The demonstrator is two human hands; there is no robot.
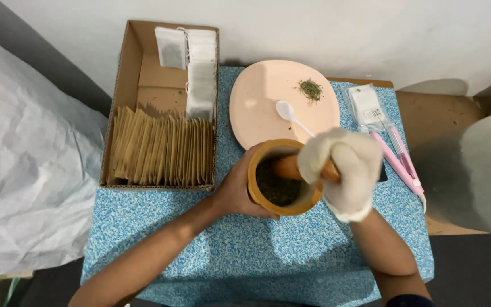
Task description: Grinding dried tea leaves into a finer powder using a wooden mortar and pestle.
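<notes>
I see the wooden mortar (282, 177) standing near the middle of the worktop (245, 250), its pestle (291, 167) slanting from the dark herbs up toward my right. My gloved right hand (342, 170) has its fingers closed around the pestle's upper end, while my bare left hand (237, 190) cups the mortar's left wall.

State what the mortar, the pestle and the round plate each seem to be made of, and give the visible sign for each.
Mortar: probably wood, with a matt orange-brown, thick rounded rim.
Pestle: likely the same wood, smooth and orange-brown, gripped by the gloved right hand.
Plate: plastic or glazed ceramic, hard to tell; even pale peach with a soft sheen.
</notes>
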